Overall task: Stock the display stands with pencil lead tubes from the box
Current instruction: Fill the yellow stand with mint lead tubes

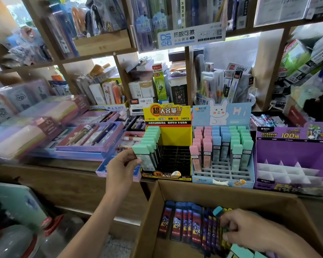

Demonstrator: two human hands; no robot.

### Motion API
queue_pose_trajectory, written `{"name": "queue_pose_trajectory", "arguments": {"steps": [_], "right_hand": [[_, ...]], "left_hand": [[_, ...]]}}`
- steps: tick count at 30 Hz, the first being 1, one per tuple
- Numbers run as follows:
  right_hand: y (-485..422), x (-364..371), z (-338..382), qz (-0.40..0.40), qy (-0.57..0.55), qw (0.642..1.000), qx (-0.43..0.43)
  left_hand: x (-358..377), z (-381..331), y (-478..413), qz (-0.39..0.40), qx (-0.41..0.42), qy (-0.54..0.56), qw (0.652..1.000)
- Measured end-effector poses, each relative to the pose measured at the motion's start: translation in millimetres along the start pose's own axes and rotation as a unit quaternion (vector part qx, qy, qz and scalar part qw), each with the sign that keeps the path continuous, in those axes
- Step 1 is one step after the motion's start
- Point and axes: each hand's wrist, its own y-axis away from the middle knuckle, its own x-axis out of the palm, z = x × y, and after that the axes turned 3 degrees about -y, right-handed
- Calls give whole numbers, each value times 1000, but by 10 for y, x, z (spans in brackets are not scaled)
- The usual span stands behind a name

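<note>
Box (151, 211), right fingers (229, 221) gripping tubes (218, 211) inside, left fingers (128, 154) pinching mint tube (141, 148) at stand (169, 136)

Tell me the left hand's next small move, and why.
Probably push the green-capped tube, pinched by the left hand, down into the front-left slot of the yellow stand: it sits at the front of the filled left column, beside empty black grid. The right hand grips a teal-capped tube in the box.
</note>
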Motion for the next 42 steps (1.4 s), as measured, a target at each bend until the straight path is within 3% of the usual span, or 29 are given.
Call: {"name": "queue_pose_trajectory", "arguments": {"steps": [13, 19, 22, 26, 29, 32, 38, 42], "right_hand": [[-6, -11, 46, 13, -8, 1000, 8], [33, -1, 80, 6, -25, 1000, 8], [100, -12, 104, -7, -30, 999, -9], [235, -49, 115, -41, -9, 998, -49], [391, -105, 78, -56, 3, 997, -53], [540, -108, -23, -66, 27, 997, -39], [722, 38, -246, -77, 79, 994, 15], [782, 179, -305, -99, 110, 988, 45]], "left_hand": [[56, 88, 50, 5, -13, -118, 993], [55, 79, 65, 12, -43, -99, 994], [56, 8, 132, -21, -65, -100, 993], [67, -230, 379, -31, -15, -93, 995], [148, -479, 677, 53, 23, -86, 995], [309, -680, 987, 193, 21, -91, 977], [682, -759, 1428, 484, -83, -168, 855], [881, -659, 1572, 563, -118, -196, 794]]}}
